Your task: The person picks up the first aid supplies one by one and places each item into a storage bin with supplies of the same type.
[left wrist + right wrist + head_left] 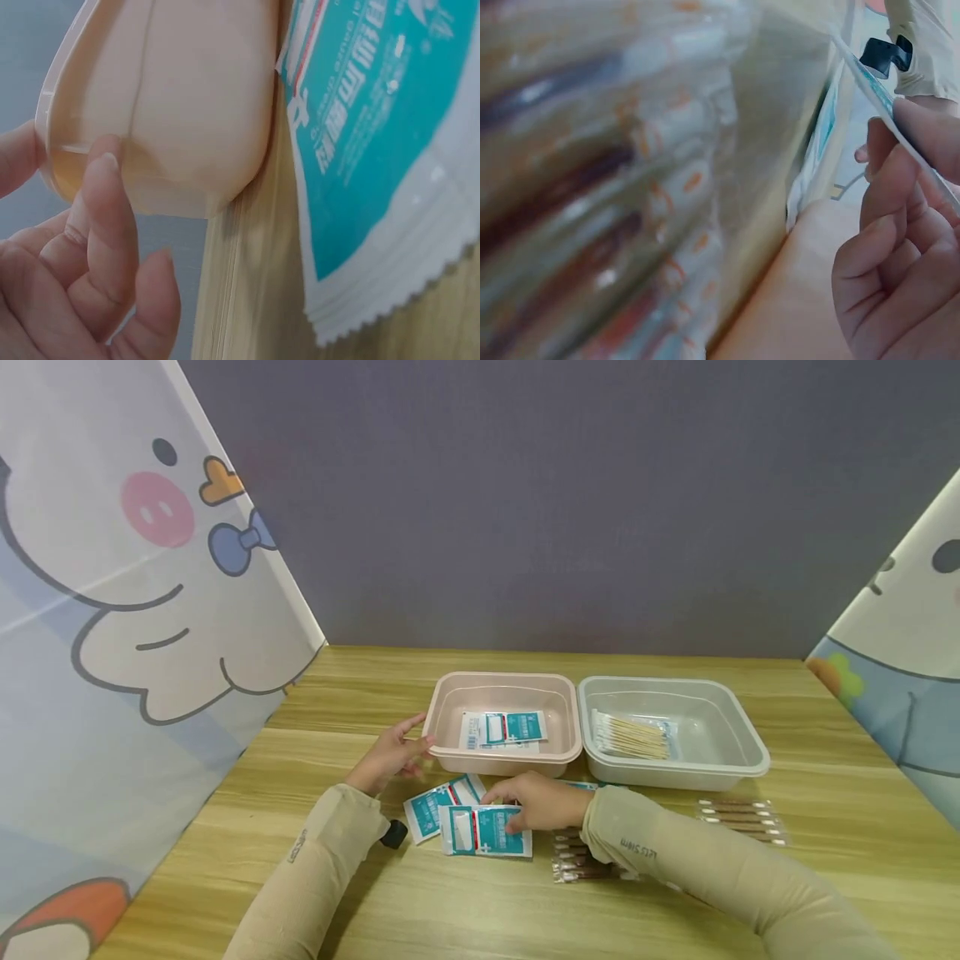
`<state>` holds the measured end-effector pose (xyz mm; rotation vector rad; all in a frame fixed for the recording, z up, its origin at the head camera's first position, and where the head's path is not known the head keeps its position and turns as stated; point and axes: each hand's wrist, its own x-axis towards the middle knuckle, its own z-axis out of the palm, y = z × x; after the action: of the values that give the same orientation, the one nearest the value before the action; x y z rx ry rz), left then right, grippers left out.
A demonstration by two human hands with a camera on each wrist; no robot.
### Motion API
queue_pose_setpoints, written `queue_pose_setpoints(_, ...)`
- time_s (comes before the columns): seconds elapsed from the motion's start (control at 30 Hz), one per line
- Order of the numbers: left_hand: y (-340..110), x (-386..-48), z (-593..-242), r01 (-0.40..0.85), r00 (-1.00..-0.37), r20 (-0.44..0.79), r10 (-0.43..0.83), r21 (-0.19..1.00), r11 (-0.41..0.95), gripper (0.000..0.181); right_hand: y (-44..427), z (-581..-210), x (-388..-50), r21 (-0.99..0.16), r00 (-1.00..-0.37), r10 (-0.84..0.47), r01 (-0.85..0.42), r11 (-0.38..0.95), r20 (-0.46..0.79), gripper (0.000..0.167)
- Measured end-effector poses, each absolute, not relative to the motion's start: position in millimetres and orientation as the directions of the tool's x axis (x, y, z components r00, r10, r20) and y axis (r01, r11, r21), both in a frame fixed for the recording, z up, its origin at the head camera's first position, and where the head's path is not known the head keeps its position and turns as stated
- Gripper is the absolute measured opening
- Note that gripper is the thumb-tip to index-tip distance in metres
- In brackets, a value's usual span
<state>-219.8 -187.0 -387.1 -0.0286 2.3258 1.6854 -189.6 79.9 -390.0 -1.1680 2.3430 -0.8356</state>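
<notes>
My left hand [390, 756] is at the near left corner of a pink plastic container [504, 763]. In the left wrist view its thumb and a finger pinch the container's rim [46, 142]. My right hand [547, 802] pinches a teal-and-white gauze packet [480, 831] between thumb and fingers, lifted edge-on in the right wrist view. A second gauze packet [431, 812] lies on the table just behind it, to the left. Another packet is mostly hidden behind the right hand. Inside the pink container lies a gauze packet [523, 727] on a white one.
Right of the pink container stands a white plastic container [720, 770] with a bundle of cotton swabs [637, 739]. Brown-stick swab packs [742, 820] lie on the wooden table [420, 910], some partly under my right forearm. A grey panel [525, 527] rises behind.
</notes>
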Motion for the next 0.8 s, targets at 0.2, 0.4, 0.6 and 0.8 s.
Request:
queue_pose_setpoints(0.2, -191.0, -219.6, -388.4, -0.160, -0.969, -0.210, 0.133, 0.936, 0.314, 0.059, 81.4, -378.0, -190.9, -0.713, -0.587, -0.807, -0.538, 0.450, -0.066, 0.040)
queue_pose_setpoints(0.4, -190.9, -220.4, -389.0, -0.148, -0.969, -0.201, 0.144, 0.939, 0.310, 0.059, 81.9, -369.5, -190.7, -0.773, -0.596, -0.799, -0.470, 0.425, -0.077, 0.034)
queue_pose_setpoints(0.6, -189.8, -222.2, -391.2, -0.155, -0.966, -0.206, 0.153, 0.945, 0.289, 0.059, 81.9, -360.3, -191.9, -0.801, -0.588, -0.808, -0.467, 0.374, -0.035, 0.032)
queue_pose_setpoints(0.8, -188.6, -221.3, -392.9, -0.161, -0.964, -0.211, 0.161, 0.948, 0.275, 0.061, 83.5, -349.6, -195.3, -0.789, -0.637, -0.770, -0.458, 0.410, -0.030, 0.033)
